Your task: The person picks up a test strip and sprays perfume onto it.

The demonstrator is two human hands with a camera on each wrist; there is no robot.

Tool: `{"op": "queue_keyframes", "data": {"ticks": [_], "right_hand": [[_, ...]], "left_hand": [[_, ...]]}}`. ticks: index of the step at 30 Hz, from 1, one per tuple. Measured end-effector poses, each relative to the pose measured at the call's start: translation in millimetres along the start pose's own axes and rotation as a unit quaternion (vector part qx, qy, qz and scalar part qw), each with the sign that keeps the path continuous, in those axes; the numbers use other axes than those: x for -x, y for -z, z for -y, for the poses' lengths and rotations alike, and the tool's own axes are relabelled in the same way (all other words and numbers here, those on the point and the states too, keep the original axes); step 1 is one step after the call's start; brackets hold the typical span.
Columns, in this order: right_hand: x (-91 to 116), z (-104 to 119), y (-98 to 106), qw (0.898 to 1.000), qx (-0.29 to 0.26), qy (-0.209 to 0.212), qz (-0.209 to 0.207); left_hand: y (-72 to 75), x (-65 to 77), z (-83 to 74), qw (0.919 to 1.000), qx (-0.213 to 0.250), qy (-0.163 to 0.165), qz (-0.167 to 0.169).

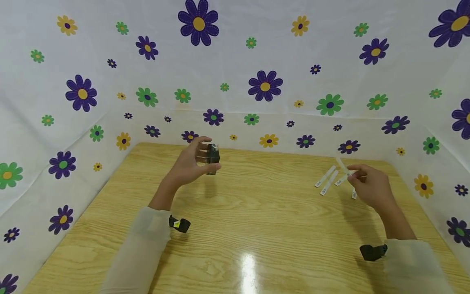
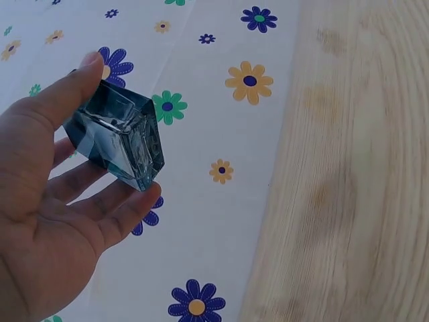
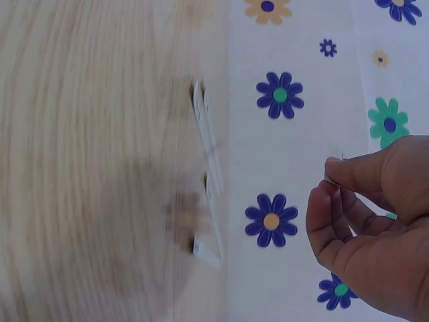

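My left hand (image 1: 187, 165) grips a dark square glass bottle (image 1: 213, 154) between thumb and fingers, raised above the far left part of the table. In the left wrist view the bottle (image 2: 124, 131) is tilted, its thick, clear blue-grey glass facing the camera. At the right, my right hand (image 1: 372, 185) pinches a narrow white paper strip (image 1: 342, 165) between thumb and fingertips. Several similar white paper strips (image 1: 325, 176) with small dark print at one end lie on the table under and beside that hand. In the right wrist view the pinched strip is mostly hidden by the fingers.
The light wood table (image 1: 235, 220) ends at a white cloth backdrop (image 1: 227, 61) with printed flowers, which rises behind it and at both sides. Each wrist wears a small black camera on a band, the left one (image 1: 180, 224) bearing a yellow mark.
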State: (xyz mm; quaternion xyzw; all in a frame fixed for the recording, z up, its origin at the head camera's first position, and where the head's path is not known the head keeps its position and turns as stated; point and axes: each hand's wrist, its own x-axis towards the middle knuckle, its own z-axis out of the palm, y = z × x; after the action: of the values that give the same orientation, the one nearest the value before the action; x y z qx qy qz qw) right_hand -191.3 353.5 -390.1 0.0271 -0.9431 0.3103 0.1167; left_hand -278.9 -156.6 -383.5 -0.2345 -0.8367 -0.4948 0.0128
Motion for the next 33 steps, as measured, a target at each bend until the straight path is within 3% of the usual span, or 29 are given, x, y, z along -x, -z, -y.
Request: {"op": "queue_keyframes", "data": {"ticks": [12, 22, 33], "right_hand": [[-13.0, 36.0, -26.0, 0.999, -0.021, 0.035, -0.007], [-18.8, 61.2, -42.8, 0.997, -0.026, 0.069, -0.005], [-22.3, 81.1, -60.8, 0.997, -0.034, 0.069, 0.009]], "left_hand": [[-23.9, -7.1, -2.4, 0.9967, -0.024, -0.077, 0.011], [-42.0, -13.1, -6.0, 0.9953, -0.018, -0.090, 0.032], [-56.1, -22.7, -8.0, 0.9937, -0.040, -0.094, 0.046]]}}
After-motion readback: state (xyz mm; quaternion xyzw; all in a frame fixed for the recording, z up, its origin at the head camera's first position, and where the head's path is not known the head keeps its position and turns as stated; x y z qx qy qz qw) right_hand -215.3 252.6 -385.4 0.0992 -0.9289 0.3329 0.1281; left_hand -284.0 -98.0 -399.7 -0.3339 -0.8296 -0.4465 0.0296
